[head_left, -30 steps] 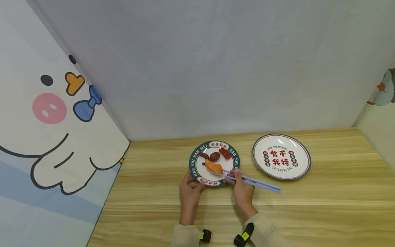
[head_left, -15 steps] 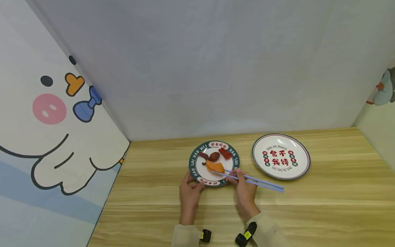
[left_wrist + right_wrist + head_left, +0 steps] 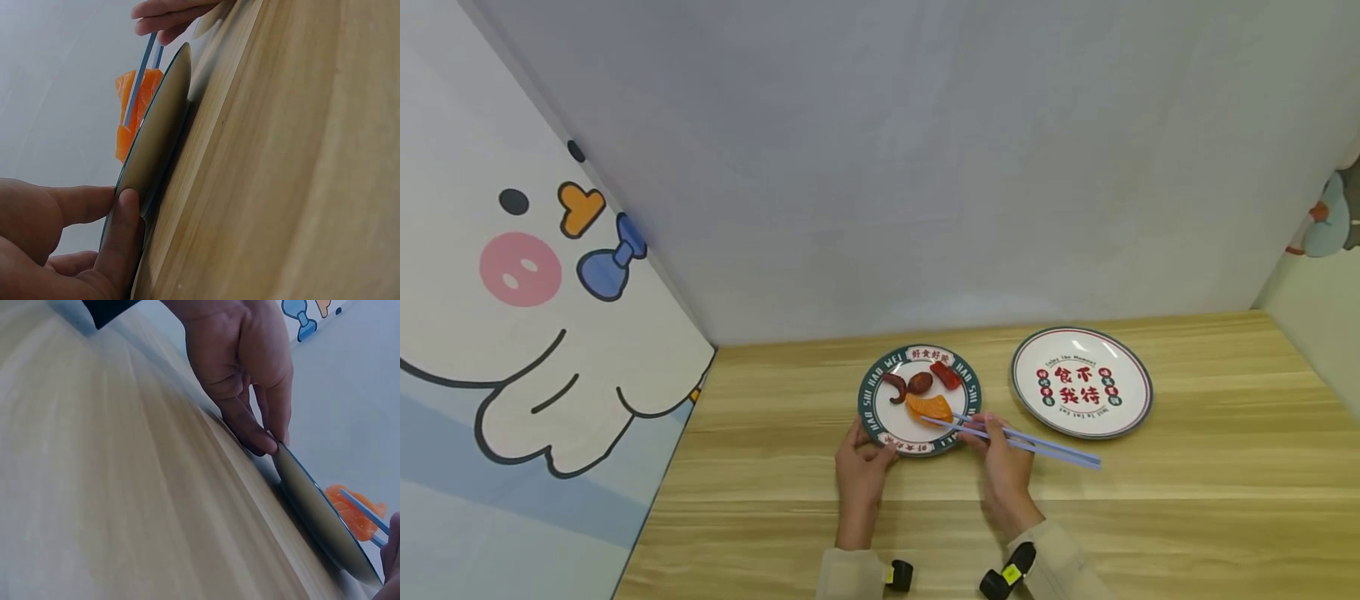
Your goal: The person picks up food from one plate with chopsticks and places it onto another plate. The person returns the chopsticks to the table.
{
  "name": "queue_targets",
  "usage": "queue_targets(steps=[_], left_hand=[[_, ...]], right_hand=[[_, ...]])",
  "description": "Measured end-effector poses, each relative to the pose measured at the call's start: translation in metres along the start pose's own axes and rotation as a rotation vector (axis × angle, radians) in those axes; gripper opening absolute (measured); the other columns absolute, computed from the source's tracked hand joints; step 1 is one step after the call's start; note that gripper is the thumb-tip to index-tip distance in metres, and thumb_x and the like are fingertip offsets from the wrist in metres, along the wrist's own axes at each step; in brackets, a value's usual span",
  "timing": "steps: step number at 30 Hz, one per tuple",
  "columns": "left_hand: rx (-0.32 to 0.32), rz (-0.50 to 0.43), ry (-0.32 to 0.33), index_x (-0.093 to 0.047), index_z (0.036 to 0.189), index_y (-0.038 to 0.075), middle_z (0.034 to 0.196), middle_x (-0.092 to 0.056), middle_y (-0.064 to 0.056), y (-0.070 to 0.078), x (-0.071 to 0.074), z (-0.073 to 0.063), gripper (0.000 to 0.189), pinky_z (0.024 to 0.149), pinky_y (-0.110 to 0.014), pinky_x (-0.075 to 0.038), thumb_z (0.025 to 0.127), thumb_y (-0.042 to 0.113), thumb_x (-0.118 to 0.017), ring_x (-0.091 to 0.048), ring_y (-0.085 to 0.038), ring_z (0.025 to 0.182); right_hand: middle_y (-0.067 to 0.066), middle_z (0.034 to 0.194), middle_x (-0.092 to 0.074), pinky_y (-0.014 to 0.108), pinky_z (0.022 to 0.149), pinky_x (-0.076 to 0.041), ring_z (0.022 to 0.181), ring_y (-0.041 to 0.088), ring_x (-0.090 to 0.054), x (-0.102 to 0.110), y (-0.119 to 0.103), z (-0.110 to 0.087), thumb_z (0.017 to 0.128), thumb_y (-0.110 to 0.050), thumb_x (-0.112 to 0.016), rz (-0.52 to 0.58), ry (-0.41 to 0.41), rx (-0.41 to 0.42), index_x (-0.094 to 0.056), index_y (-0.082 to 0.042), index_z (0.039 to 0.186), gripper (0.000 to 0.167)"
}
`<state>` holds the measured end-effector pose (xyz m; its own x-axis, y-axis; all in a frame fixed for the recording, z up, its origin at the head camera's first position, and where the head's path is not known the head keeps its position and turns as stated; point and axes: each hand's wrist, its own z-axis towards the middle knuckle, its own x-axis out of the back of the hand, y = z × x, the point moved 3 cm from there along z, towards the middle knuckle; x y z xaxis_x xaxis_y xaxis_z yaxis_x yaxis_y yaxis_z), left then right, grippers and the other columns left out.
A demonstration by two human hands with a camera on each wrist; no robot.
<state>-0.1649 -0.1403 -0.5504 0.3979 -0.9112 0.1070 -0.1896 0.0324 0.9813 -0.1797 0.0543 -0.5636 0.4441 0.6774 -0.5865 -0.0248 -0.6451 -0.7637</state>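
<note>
My left hand (image 3: 861,479) pinches the near-left rim of the small green-rimmed plate (image 3: 867,403), thumb on top and fingers beneath. In my right hand (image 3: 1009,473) is a pair of pale blue chopsticks (image 3: 1052,447), their tips at an orange salmon slice (image 3: 929,407). One stick crosses the slice's near side, the other meets its right end. The slice overlaps the plate's near-right part in the head view; in the left wrist view the salmon (image 3: 139,106) stands up above the rim. Behind it lie a curled dark-red piece (image 3: 897,387), a round brown piece (image 3: 921,382) and a red piece (image 3: 945,375).
A larger white plate (image 3: 1086,421) with red lettering stands to the right of the small one. Both sit on a wood-grain table (image 3: 760,467). A pale curtain-like wall (image 3: 925,208) rises behind, and a cartoon-printed panel (image 3: 527,350) borders the left side.
My right hand and the chopsticks have shifted right, and the salmon slice has moved a little right with them, uncovering more of the curled piece. My left hand stays at the rim.
</note>
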Motion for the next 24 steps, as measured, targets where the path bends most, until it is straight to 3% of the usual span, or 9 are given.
queue_targets(steps=[10, 19, 24], left_hand=[[-0.010, 0.000, -0.001, -0.040, 0.157, -0.009, 0.121, -0.057, -0.025, 0.002, 0.000, -0.001, 0.078, 0.065, -0.021, -0.067, 0.086, -0.018, -0.073, -0.063, -0.008, 0.072], [-0.026, 0.007, -0.002, -0.039, 0.156, -0.011, 0.121, -0.058, -0.025, 0.001, 0.000, -0.001, 0.078, 0.065, -0.021, -0.068, 0.086, -0.018, -0.073, -0.063, -0.008, 0.072], [-0.004, 0.020, -0.002, -0.038, 0.158, -0.009, 0.123, -0.057, -0.024, -0.001, 0.000, 0.001, 0.078, 0.067, -0.021, -0.068, 0.088, -0.017, -0.072, -0.063, -0.009, 0.074]], right_hand=[[0.008, 0.085, -0.077, 0.026, 0.072, -0.070, 0.073, 0.014, -0.076, 0.004, -0.006, 0.002, 0.109, 0.001, -0.049, -0.020, -0.001, -0.003, -0.059, 0.024, 0.120, 0.028], [0.010, 0.083, -0.077, 0.026, 0.071, -0.070, 0.073, 0.015, -0.076, 0.005, -0.014, 0.003, 0.109, 0.003, -0.048, 0.025, 0.007, 0.008, -0.068, 0.018, 0.106, 0.025], [0.011, 0.082, -0.077, 0.025, 0.070, -0.070, 0.073, 0.015, -0.077, 0.007, -0.018, 0.004, 0.108, 0.003, -0.048, 0.054, 0.003, 0.017, -0.072, 0.013, 0.098, 0.028]])
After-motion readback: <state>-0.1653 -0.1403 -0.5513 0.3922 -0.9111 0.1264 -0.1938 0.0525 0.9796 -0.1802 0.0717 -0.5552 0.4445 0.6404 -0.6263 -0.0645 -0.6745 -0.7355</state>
